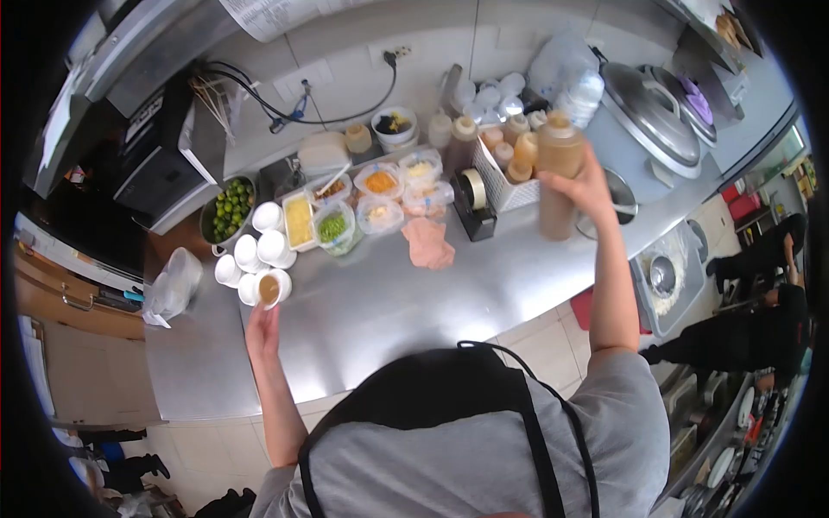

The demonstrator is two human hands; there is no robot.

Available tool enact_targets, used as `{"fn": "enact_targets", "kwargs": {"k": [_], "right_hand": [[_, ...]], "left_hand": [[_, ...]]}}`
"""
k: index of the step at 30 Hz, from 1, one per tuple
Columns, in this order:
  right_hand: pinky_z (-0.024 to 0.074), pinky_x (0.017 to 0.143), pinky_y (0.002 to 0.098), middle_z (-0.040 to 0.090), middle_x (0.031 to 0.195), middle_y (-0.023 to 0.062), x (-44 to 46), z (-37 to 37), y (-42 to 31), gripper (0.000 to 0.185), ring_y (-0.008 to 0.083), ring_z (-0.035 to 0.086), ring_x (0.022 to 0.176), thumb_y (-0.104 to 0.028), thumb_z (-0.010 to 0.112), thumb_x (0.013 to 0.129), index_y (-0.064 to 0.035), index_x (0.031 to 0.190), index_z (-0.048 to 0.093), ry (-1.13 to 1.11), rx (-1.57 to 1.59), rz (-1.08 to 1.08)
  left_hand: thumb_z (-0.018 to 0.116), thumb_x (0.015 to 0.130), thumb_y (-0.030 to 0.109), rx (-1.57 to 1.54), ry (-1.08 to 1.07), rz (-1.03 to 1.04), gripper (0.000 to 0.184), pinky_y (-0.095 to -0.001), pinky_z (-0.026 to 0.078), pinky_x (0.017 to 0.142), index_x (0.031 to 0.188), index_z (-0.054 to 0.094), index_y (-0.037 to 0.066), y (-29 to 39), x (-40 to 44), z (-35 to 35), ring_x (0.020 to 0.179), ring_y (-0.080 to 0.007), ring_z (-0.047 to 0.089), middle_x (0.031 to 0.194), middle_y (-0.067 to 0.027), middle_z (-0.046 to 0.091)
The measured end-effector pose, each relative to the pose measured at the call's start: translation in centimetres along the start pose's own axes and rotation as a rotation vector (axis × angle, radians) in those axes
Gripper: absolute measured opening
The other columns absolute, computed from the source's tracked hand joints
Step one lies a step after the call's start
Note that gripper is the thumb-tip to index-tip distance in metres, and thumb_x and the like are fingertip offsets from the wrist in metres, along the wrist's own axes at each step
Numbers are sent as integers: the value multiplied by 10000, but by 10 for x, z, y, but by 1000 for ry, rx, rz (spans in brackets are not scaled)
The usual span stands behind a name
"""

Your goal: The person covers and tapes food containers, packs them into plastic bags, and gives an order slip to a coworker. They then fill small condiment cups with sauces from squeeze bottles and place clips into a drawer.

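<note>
my left hand (262,328), left of centre in the frame, reaches forward with the forearm rising from the lower edge; its fingertips grip a small white cup (273,288) by the near side, brown sauce showing inside. other white cups (247,252) stand in a cluster just beyond it. my right hand (584,188), right of centre in the upper half, is closed around a brown-filled squeeze bottle (558,211), thumb across the front, forearm angled up from the lower right. the bottle is upright, cap uppermost, before a white basket (511,197) of further bottles; whether its base touches the steel counter (371,302) i cannot tell. i find no readable label on the bottle, and the print on the paper sheet (281,12) at the top edge is too small to read.
</note>
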State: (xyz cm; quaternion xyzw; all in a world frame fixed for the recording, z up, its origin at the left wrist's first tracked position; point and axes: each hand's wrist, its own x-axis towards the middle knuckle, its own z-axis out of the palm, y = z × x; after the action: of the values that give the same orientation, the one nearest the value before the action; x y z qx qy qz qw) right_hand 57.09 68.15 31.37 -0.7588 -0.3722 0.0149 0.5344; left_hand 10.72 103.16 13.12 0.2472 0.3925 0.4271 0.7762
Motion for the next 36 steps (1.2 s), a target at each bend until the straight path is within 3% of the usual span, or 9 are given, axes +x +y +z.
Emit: {"fn": "enact_targets", "kwargs": {"k": [7,12,19,22,24,27,31,34,36], "right_hand": [[410,839,351,526,1065,197,67,-29,79,722,303,531,983,-211,757,582,-3,1154,368,545,-303,-156],[391,868,356,522,1062,205,80,-24,157,793,318,520,997,-259,772,574,-8,1177,321,755,-223,44],[396,854,336,528,1066,183,85,-14,234,721,262,520,978,-270,767,599,42,1131,393,726,-347,175],[402,846,346,553,1051,193,85,-36,270,611,276,538,963,-301,732,647,49,1085,488,477,-300,106],[395,854,360,562,1045,211,79,-49,272,625,308,543,961,-376,698,669,53,1086,519,328,-344,177],[382,866,358,534,1092,240,74,-75,278,686,326,515,1011,-445,655,692,59,1130,497,386,-592,274],[383,864,325,522,1138,196,61,-81,257,548,265,509,1036,-324,646,741,34,1134,509,462,-301,231],[394,844,303,551,1099,173,54,-71,230,464,225,527,1003,-262,637,759,13,1118,530,445,-213,241],[402,831,294,564,1074,163,51,-65,218,439,217,538,978,-250,634,763,9,1105,539,411,-207,215]], "left_hand": [[527,809,40,-98,328,219,224,-316,512,776,1002,482,-64,41,37,-164,870,-222,571,954,-150,556],[537,792,38,-36,578,238,212,-289,529,695,971,479,-60,47,50,-198,752,-202,566,879,-121,531],[492,785,-69,-148,444,366,149,-263,517,718,924,487,-124,38,91,-197,842,-245,568,924,-158,539],[536,770,5,-5,438,420,168,-329,514,740,916,519,-76,26,91,-195,830,-264,564,912,-161,547],[527,758,8,-57,663,372,100,-288,487,494,849,525,-34,29,88,-158,595,-198,552,717,-102,542],[567,741,39,179,630,472,97,-243,363,347,814,534,-16,21,80,-112,466,-117,472,596,-36,493],[702,700,233,658,604,397,244,-205,423,435,757,610,15,20,87,-64,483,-83,477,588,-6,512],[704,666,207,1062,654,550,220,-273,469,490,764,621,28,14,122,-72,542,-161,563,639,-56,583],[628,661,175,1461,699,527,196,-374,472,710,761,614,7,21,118,-59,771,-321,599,773,-161,619]]}}
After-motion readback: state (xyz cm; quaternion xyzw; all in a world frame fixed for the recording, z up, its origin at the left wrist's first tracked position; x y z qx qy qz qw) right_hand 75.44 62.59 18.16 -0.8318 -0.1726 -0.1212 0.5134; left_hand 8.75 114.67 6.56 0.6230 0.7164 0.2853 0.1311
